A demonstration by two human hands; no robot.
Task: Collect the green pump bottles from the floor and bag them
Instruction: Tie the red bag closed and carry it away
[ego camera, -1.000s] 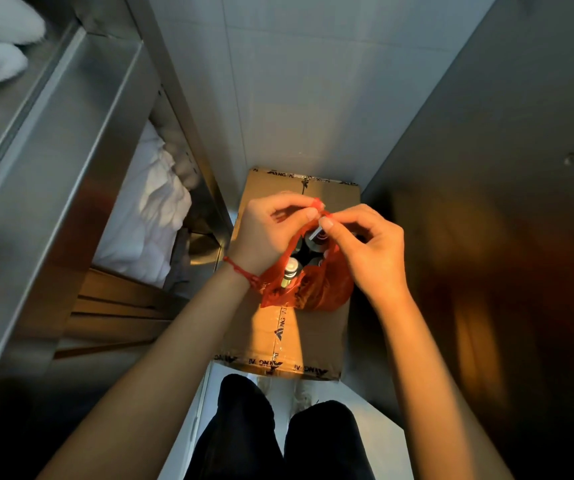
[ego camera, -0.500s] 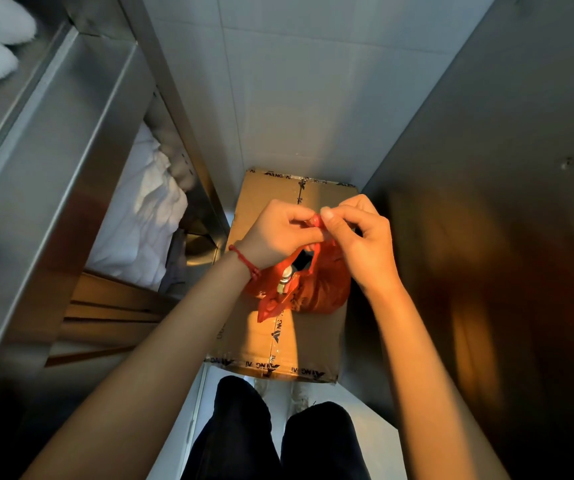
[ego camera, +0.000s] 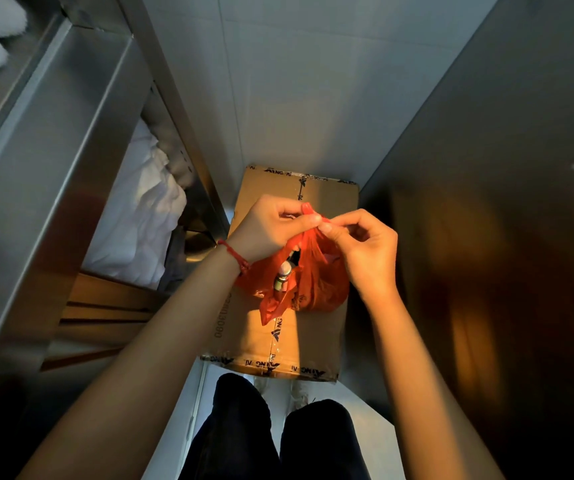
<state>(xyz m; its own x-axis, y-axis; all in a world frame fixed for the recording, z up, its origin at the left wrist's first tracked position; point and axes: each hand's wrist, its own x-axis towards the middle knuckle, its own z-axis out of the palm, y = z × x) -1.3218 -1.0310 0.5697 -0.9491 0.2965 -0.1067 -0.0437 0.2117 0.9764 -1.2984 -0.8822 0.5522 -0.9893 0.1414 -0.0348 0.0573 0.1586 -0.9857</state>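
Observation:
An orange plastic bag [ego camera: 316, 282] hangs over a taped cardboard box [ego camera: 254, 341] on the floor. My left hand [ego camera: 271, 226] and my right hand [ego camera: 365, 247] each pinch a handle of the bag at its top, fingertips nearly touching. Through the narrowed mouth I see the pump top of a bottle [ego camera: 284, 275] inside; the bottles' bodies are hidden by the bag.
A stainless steel shelf unit [ego camera: 53, 161] stands on the left, with white linen [ego camera: 136, 223] on a lower shelf. A steel wall [ego camera: 503, 202] closes the right side, a tiled wall the far end. My legs in dark trousers [ego camera: 271, 434] stand just before the box.
My hands have drawn the two bag handles together and lifted them a little, so the bag's mouth has narrowed and fewer bottle tops show.

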